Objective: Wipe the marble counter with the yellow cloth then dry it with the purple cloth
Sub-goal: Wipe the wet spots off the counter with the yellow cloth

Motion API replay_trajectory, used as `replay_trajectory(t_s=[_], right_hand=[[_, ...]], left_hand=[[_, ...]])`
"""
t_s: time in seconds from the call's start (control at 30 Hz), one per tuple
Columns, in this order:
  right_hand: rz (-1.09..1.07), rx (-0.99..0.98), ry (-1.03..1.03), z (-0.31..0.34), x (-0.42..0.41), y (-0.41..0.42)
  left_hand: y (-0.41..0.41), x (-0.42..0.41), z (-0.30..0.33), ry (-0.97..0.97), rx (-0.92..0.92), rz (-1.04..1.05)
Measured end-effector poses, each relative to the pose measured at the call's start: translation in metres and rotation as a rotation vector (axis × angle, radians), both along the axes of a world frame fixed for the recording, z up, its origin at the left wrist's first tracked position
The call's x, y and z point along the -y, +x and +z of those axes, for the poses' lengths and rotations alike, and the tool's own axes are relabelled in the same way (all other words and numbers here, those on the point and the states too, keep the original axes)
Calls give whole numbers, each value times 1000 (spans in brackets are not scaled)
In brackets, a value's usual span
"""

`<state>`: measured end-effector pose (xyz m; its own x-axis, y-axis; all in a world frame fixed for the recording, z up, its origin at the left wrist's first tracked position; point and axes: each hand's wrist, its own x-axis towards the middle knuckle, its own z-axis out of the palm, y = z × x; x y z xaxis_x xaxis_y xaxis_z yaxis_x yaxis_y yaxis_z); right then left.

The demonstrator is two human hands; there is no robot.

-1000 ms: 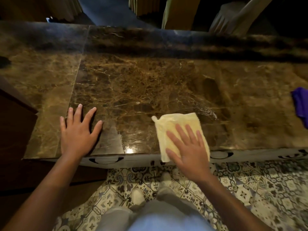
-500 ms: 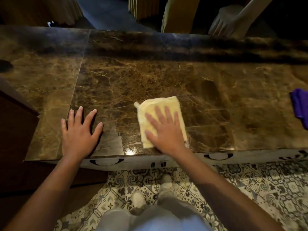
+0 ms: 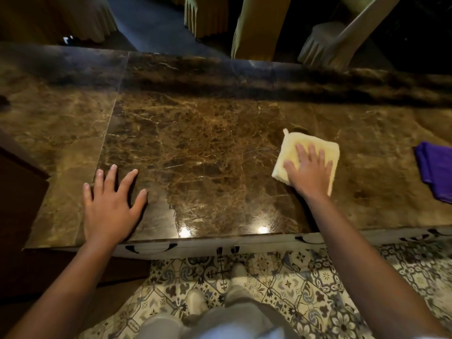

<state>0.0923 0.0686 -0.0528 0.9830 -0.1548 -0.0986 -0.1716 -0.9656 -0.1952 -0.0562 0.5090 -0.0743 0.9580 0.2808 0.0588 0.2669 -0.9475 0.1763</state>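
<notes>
The brown marble counter point(image 3: 200, 148) fills the middle of the view. A folded yellow cloth point(image 3: 291, 152) lies flat on it, right of centre. My right hand point(image 3: 309, 171) presses down on the cloth with straight, spread fingers and covers its near half. My left hand point(image 3: 110, 204) rests flat on the counter near the front left edge, fingers spread, holding nothing. The purple cloth point(image 3: 435, 167) lies on the counter at the far right, partly cut off by the frame edge.
Behind the counter's raised back ledge point(image 3: 244, 77) stand chairs with pale fabric covers point(image 3: 254, 28). The counter's front edge point(image 3: 220, 241) runs just in front of my legs, above a patterned tile floor point(image 3: 293, 289). A dark wooden cabinet point(image 3: 22, 204) sits at the left.
My right hand has slid the yellow cloth to the right and farther back across the counter. My left hand has stayed where it was.
</notes>
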Motion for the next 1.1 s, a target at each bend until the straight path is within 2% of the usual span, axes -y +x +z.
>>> replay_trajectory(t_s=[0.07, 0.17, 0.3, 0.4, 0.57, 0.63, 0.77, 0.87, 0.93, 1.1], right_hand=[[92, -24, -16, 2, -33, 24], [347, -29, -17, 3, -93, 19], [725, -17, 36, 0, -151, -53], [873, 52, 163, -2, -151, -111], [771, 167, 521, -3, -99, -158], [650, 221, 581, 1, -67, -160], [174, 395, 507, 9, 6, -131], [-37, 235, 236, 4, 19, -112], [-26, 148, 114, -4, 2, -110], [277, 196, 168, -9, -82, -134]], left_hand=[[0, 0, 0, -16, 2, -1], [0, 1, 3, -23, 2, 3], [-1, 2, 6, -40, -4, 5], [-2, 1, 7, -50, -6, 11], [-3, 1, 5, -60, -9, 15], [-1, -1, 7, -76, -26, 20], [12, -1, 13, -90, -34, 32], [19, 7, 11, -95, -26, 49], [20, 10, 8, -73, -25, 53], [20, 10, 5, -58, -1, 55]])
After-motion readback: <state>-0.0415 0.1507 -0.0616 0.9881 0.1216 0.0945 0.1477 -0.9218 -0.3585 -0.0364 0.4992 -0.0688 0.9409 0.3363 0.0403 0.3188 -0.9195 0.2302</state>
